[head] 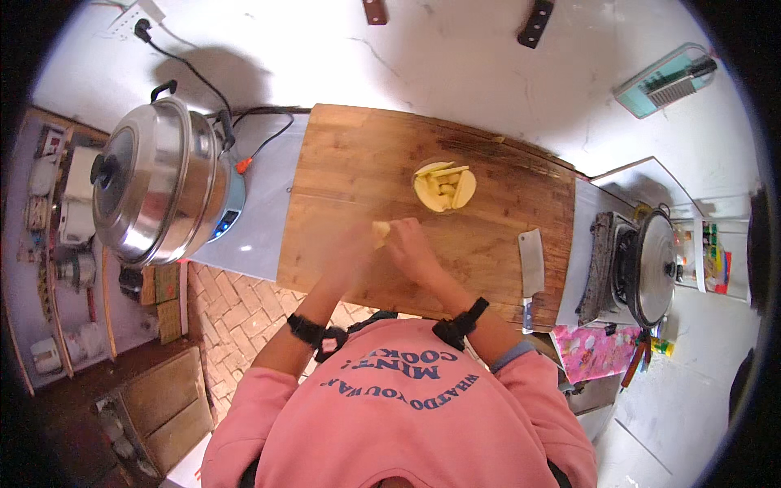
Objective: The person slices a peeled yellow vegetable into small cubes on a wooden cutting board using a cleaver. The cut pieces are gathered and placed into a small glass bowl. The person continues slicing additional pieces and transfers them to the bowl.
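Note:
Over the wooden cutting board (348, 158), my right hand (412, 247) holds a pale yellow piece of food (381, 233) by its fingertips. Directly to its left is my left hand (352, 244), smeared by motion blur, so its fingers and any grip cannot be made out. Beyond my right hand, a round container (416, 190) is filled with pale yellow slices and wedges, perhaps cut fruit or potato. A cleaver (532, 259) with a dark-and-white handle lies flat at the board's right side, apart from both hands.
A stainless steel steamer pot (152, 177) with its lid on stands left of the board, its cord running to a power strip (135, 21). To the right, a lidded pan (656, 268) rests on a gas stove (604, 268). A turquoise grater (665, 79) is at the back right.

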`<move>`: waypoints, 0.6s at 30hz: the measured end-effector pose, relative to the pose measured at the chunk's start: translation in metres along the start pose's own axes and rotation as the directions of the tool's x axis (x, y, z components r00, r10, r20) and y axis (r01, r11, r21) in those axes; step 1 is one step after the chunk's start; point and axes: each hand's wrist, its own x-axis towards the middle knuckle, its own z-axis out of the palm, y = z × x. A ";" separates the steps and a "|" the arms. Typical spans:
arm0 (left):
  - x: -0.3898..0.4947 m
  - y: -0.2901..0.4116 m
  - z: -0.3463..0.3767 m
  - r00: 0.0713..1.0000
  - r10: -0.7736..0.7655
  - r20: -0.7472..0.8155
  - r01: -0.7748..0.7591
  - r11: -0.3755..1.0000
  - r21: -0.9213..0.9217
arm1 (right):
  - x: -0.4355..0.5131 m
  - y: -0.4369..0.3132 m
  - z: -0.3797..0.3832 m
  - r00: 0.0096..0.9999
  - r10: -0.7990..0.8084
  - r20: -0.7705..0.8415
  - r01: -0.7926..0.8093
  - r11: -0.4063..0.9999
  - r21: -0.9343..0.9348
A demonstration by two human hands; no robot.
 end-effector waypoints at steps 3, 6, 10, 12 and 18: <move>0.047 0.012 0.055 0.975 0.165 0.150 -0.188 0.970 0.155 | -0.027 0.022 -0.023 0.980 0.153 -0.130 -0.152 0.988 0.013; 0.094 0.018 0.104 0.797 0.565 0.215 -0.546 0.521 0.656 | -0.070 0.050 -0.063 0.961 0.214 -0.176 -0.242 0.958 -0.152; 0.125 0.016 0.136 0.593 0.742 0.313 -0.636 0.193 0.747 | -0.155 0.084 -0.101 0.820 0.450 -0.355 -0.415 0.893 0.172; 0.130 0.016 0.130 0.598 0.752 0.278 -0.661 0.267 0.701 | -0.201 0.109 -0.125 0.807 0.407 -0.429 -0.484 0.871 -0.084; 0.096 0.013 0.002 0.834 0.520 0.186 -0.489 0.536 0.688 | -0.276 0.145 -0.147 0.681 0.549 -0.485 -0.699 0.684 -0.208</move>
